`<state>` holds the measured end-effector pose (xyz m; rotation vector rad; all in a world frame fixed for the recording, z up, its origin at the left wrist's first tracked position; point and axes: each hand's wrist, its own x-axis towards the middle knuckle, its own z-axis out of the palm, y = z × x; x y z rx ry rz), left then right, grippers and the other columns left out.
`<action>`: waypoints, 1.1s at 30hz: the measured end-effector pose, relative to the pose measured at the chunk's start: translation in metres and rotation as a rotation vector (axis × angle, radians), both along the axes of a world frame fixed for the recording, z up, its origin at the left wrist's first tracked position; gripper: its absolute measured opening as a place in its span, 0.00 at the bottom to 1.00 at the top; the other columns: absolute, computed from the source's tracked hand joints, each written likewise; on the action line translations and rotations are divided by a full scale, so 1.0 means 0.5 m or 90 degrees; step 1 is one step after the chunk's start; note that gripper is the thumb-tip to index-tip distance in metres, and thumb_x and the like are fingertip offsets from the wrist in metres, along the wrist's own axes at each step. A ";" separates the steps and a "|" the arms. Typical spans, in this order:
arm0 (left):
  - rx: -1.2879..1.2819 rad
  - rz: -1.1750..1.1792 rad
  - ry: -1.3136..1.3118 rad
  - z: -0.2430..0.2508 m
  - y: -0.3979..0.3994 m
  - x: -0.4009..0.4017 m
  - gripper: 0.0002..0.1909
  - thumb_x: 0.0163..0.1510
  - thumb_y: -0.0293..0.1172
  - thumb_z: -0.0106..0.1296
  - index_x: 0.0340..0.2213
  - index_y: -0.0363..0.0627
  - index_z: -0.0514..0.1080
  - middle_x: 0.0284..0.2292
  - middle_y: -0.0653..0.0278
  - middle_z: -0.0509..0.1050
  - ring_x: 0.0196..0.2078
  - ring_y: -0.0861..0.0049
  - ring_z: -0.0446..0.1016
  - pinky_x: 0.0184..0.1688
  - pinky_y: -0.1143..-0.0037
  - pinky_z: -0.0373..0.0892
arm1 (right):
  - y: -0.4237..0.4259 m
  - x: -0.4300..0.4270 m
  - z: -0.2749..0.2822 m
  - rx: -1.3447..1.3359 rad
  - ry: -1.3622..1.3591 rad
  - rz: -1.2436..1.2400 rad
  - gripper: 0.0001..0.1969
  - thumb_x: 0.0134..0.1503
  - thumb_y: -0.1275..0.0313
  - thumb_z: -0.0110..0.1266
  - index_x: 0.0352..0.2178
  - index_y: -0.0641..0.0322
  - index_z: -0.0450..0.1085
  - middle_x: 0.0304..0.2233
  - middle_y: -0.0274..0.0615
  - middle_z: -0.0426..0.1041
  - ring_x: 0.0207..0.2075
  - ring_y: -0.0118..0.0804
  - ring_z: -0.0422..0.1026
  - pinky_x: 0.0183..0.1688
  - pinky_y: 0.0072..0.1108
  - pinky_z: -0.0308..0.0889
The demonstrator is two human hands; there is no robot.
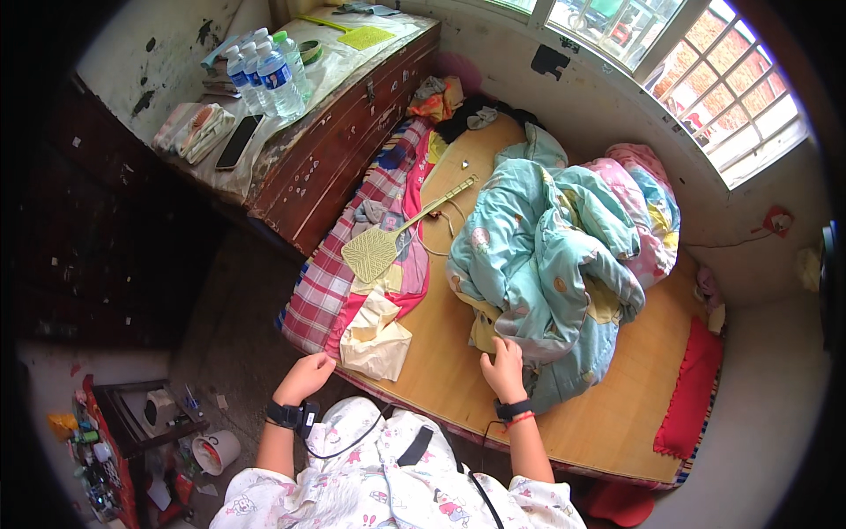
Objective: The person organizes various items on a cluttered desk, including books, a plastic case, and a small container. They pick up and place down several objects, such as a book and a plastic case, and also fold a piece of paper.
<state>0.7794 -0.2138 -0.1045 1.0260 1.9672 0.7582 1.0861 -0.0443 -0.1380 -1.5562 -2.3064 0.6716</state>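
My left hand [305, 378] is at the bed's near left edge, beside the corner of a red plaid cloth [317, 297] and close to a crumpled cream cloth [375, 337]; whether its fingers pinch anything cannot be told. Over the mat, my right hand [504, 367] has its fingers partly spread at the near edge of a bunched teal quilt [529, 244]; contact is unclear. A yellow-green fly swatter [370, 254] lies across the plaid cloth and a pink garment [418, 278]. Behind the teal quilt is a pink and blue bundled quilt [638, 192].
A dark red wooden chest [324, 165] flanks the bed's left side, bearing water bottles [277, 76], a phone [239, 142] and folded cloth [198, 129]. A red cloth [691, 390] lies at the bed's right end. A white bucket [217, 451] stands on the floor at lower left.
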 end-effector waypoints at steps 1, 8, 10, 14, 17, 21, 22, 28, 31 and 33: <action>0.055 0.010 0.033 -0.004 0.002 -0.003 0.13 0.47 0.34 0.42 0.24 0.33 0.67 0.20 0.52 0.69 0.23 0.70 0.68 0.27 0.74 0.63 | 0.012 -0.012 -0.011 -0.035 -0.050 -0.019 0.21 0.41 0.68 0.52 0.39 0.61 0.61 0.40 0.50 0.60 0.45 0.49 0.56 0.47 0.31 0.53; 0.015 0.001 0.007 -0.045 0.025 -0.015 0.13 0.47 0.34 0.42 0.24 0.33 0.66 0.21 0.49 0.69 0.25 0.63 0.69 0.28 0.72 0.64 | 0.171 -0.117 -0.108 0.127 -0.326 -0.028 0.50 0.31 0.58 0.61 0.53 0.47 0.39 0.53 0.53 0.38 0.53 0.57 0.42 0.46 0.48 0.48; 0.035 0.028 -0.003 -0.053 0.032 -0.017 0.13 0.47 0.34 0.42 0.24 0.33 0.66 0.21 0.50 0.69 0.24 0.65 0.69 0.28 0.73 0.64 | 0.214 -0.123 -0.136 0.138 -0.382 -0.040 0.48 0.31 0.59 0.60 0.53 0.46 0.40 0.52 0.52 0.43 0.51 0.56 0.46 0.44 0.47 0.51; 0.023 0.027 -0.010 -0.061 0.051 -0.027 0.12 0.47 0.33 0.43 0.24 0.34 0.66 0.20 0.51 0.69 0.23 0.67 0.69 0.27 0.74 0.63 | 0.267 -0.078 -0.160 0.169 -0.404 0.009 0.31 0.36 0.66 0.55 0.45 0.51 0.55 0.37 0.45 0.59 0.39 0.46 0.59 0.35 0.35 0.61; 0.033 0.017 -0.014 -0.070 0.082 -0.037 0.12 0.47 0.33 0.42 0.24 0.34 0.66 0.20 0.51 0.69 0.24 0.65 0.69 0.27 0.73 0.63 | 0.275 0.000 -0.128 0.201 -0.202 -0.021 0.28 0.37 0.66 0.54 0.43 0.53 0.56 0.35 0.45 0.60 0.37 0.46 0.60 0.34 0.34 0.61; 0.089 0.001 -0.011 -0.086 0.124 -0.040 0.12 0.47 0.33 0.42 0.24 0.33 0.65 0.22 0.49 0.69 0.26 0.61 0.69 0.28 0.72 0.63 | 0.249 0.153 -0.043 0.220 -0.119 -0.220 0.24 0.39 0.66 0.53 0.40 0.56 0.57 0.33 0.46 0.61 0.34 0.46 0.61 0.32 0.33 0.61; 0.096 -0.002 -0.007 -0.090 0.132 -0.041 0.12 0.47 0.33 0.42 0.25 0.33 0.65 0.22 0.49 0.69 0.27 0.60 0.69 0.29 0.72 0.63 | 0.235 0.193 -0.023 0.219 -0.090 -0.292 0.23 0.39 0.66 0.52 0.39 0.57 0.58 0.32 0.46 0.62 0.34 0.46 0.61 0.32 0.32 0.61; -0.011 -0.072 -0.031 -0.120 0.151 -0.043 0.11 0.48 0.31 0.41 0.26 0.33 0.65 0.22 0.55 0.70 0.25 0.73 0.69 0.28 0.76 0.63 | 0.069 0.422 0.052 0.108 -0.112 -0.633 0.19 0.41 0.65 0.50 0.35 0.61 0.60 0.28 0.47 0.64 0.30 0.45 0.63 0.30 0.31 0.61; -0.060 -0.062 -0.082 -0.135 0.148 -0.039 0.11 0.47 0.32 0.42 0.25 0.33 0.65 0.23 0.49 0.69 0.28 0.60 0.69 0.30 0.72 0.63 | -0.045 0.491 0.050 -0.014 -0.135 -0.769 0.17 0.42 0.65 0.49 0.33 0.64 0.61 0.26 0.47 0.65 0.28 0.45 0.64 0.29 0.30 0.61; -0.001 -0.060 -0.041 -0.139 0.142 -0.034 0.12 0.46 0.32 0.42 0.25 0.33 0.65 0.23 0.49 0.69 0.28 0.61 0.69 0.29 0.72 0.63 | -0.116 0.516 0.042 -0.138 -0.111 -0.840 0.16 0.43 0.65 0.48 0.32 0.65 0.62 0.25 0.47 0.66 0.27 0.45 0.65 0.29 0.29 0.61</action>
